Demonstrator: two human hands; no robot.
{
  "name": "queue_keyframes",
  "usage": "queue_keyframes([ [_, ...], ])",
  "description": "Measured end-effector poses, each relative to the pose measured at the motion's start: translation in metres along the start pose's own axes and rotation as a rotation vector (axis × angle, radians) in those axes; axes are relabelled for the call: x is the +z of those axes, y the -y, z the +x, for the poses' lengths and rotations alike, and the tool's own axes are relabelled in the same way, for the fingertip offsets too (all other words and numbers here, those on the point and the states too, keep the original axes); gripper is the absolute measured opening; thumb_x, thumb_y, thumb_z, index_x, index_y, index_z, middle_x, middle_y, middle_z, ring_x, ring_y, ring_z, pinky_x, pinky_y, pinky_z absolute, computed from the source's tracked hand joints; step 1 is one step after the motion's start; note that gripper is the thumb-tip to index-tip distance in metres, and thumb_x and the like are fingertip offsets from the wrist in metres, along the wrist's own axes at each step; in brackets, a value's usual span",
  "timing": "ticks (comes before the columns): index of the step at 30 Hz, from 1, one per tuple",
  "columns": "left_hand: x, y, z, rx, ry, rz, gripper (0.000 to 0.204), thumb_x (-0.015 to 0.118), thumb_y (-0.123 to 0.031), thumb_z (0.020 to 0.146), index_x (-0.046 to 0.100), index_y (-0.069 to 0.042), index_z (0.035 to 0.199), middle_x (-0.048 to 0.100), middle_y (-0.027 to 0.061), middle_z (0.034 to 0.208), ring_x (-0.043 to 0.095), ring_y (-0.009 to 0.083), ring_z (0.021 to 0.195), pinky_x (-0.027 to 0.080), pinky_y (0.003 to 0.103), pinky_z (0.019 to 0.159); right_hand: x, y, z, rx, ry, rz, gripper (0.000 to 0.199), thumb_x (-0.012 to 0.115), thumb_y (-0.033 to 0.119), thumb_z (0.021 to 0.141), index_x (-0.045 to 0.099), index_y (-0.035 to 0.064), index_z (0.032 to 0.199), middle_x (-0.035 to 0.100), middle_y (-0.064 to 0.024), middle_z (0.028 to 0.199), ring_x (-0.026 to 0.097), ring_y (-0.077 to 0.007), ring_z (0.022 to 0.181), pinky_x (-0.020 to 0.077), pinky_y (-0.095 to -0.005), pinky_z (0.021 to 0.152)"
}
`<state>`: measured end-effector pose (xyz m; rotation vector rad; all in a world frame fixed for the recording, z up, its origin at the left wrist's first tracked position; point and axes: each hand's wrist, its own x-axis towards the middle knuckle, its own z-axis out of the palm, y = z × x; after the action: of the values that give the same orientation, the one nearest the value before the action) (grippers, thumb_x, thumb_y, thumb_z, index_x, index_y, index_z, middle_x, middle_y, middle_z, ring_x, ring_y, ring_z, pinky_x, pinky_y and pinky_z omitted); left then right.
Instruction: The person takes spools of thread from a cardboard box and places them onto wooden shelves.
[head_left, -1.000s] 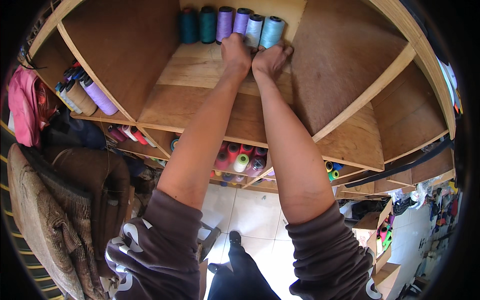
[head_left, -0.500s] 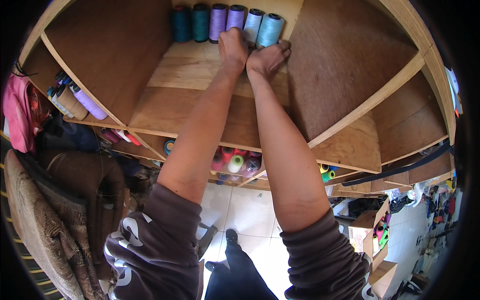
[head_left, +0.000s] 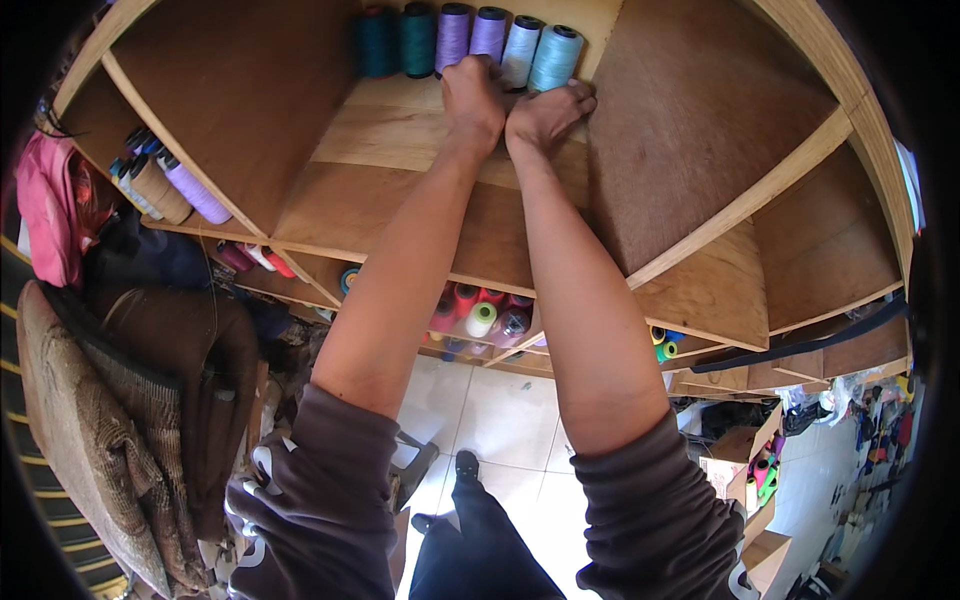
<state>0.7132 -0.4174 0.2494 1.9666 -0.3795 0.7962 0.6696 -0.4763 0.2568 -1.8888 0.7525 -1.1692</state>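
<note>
Both my arms reach into a wooden shelf compartment where a row of thread cones stands upright against the back. From left to right come two dark teal cones [head_left: 417,42], two lilac cones [head_left: 453,36], a pale bluish-white cone [head_left: 520,52] and a light blue cone [head_left: 555,58]. My left hand [head_left: 474,95] is closed, knuckles up, at the foot of the lilac cones, its fingertips hidden. Close beside it, my right hand [head_left: 548,115] bends with curled fingers at the foot of the light blue cone. Whatever either hand grips is hidden.
Wooden dividers [head_left: 730,150] wall the compartment on both sides. More cones [head_left: 165,185] lie in the left compartment, and several [head_left: 482,318] sit on the shelf below. Brown cloth [head_left: 90,430] is heaped at left; a cardboard box [head_left: 735,465] holding cones stands on the floor at right.
The view has shifted slightly, so the shelf sits a little further right. Both hands stay at the feet of the cones, and the row keeps its order.
</note>
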Motion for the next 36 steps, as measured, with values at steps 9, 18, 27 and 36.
queue_keyframes([
  [9,-0.145,-0.080,-0.104,-0.174,-0.073,-0.402,0.011,0.070,0.000,0.083,0.070,0.004,0.093,0.073,0.0129,0.085,0.071,0.0162,0.075,0.055,0.027,0.069,-0.058,0.024,-0.058,-0.150,0.289,0.636,0.018,0.063,-0.007,0.080,0.056,-0.0022,0.096,0.054,-0.0048,0.079,0.052,-0.0132,0.073,0.0458,-0.0286,0.069],
  [18,-0.358,-0.061,-0.359,-0.723,-0.412,-0.296,0.013,0.070,0.005,0.084,0.070,0.005,0.097,0.070,0.0096,0.091,0.067,0.0122,0.079,0.055,0.023,0.070,-0.244,0.007,-0.367,0.152,0.985,0.625,0.015,0.065,-0.005,0.085,0.058,0.0045,0.094,0.051,0.0020,0.082,0.050,-0.0044,0.073,0.0405,-0.0189,0.066],
  [27,-0.506,-0.047,-0.579,-1.175,-0.278,0.092,0.013,0.064,0.003,0.087,0.066,0.004,0.100,0.071,0.0126,0.090,0.069,0.0161,0.080,0.054,0.027,0.072,-0.325,-0.050,-0.577,-0.074,1.858,0.148,0.012,0.061,0.003,0.088,0.059,0.0003,0.099,0.064,-0.0139,0.092,0.064,-0.0293,0.085,0.0503,-0.0371,0.078],
  [36,-0.576,-0.016,-0.667,-1.054,-0.211,0.530,0.028,0.061,0.002,0.075,0.062,0.003,0.102,0.063,0.0233,0.100,0.063,0.0399,0.090,0.051,0.044,0.080,-0.269,-0.058,-0.650,-0.578,1.831,-0.127,0.030,0.062,0.004,0.082,0.057,0.0010,0.112,0.063,-0.0212,0.108,0.060,-0.0395,0.105,0.0483,-0.0465,0.088],
])
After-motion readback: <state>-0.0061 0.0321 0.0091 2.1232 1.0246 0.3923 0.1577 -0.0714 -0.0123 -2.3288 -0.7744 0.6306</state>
